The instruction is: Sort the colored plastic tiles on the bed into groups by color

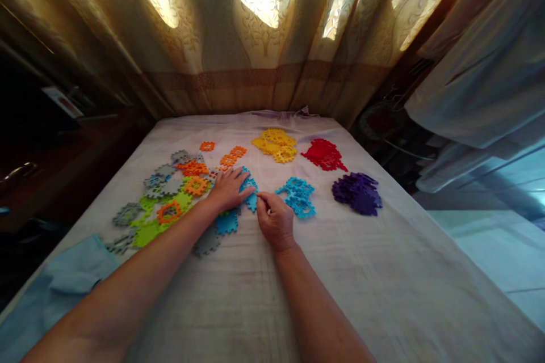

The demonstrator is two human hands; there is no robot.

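Flat toothed plastic pieces lie on a white sheet (383,272). My left hand (227,189) lies flat, fingers stretched, on blue pieces (250,193) at the edge of a mixed heap of grey, green and orange pieces (170,204). My right hand (276,220) is just to its right, fingers curled in a pinch at the edge of the same blue pieces. A sorted pile of blue pieces (298,197) lies right beside my right hand.
Sorted piles lie farther off: yellow (275,144), red (323,154), purple (357,193). A light blue cloth (72,272) lies at the near left corner. Curtains (238,39) hang behind the bed; dark furniture (51,147) stands at the left.
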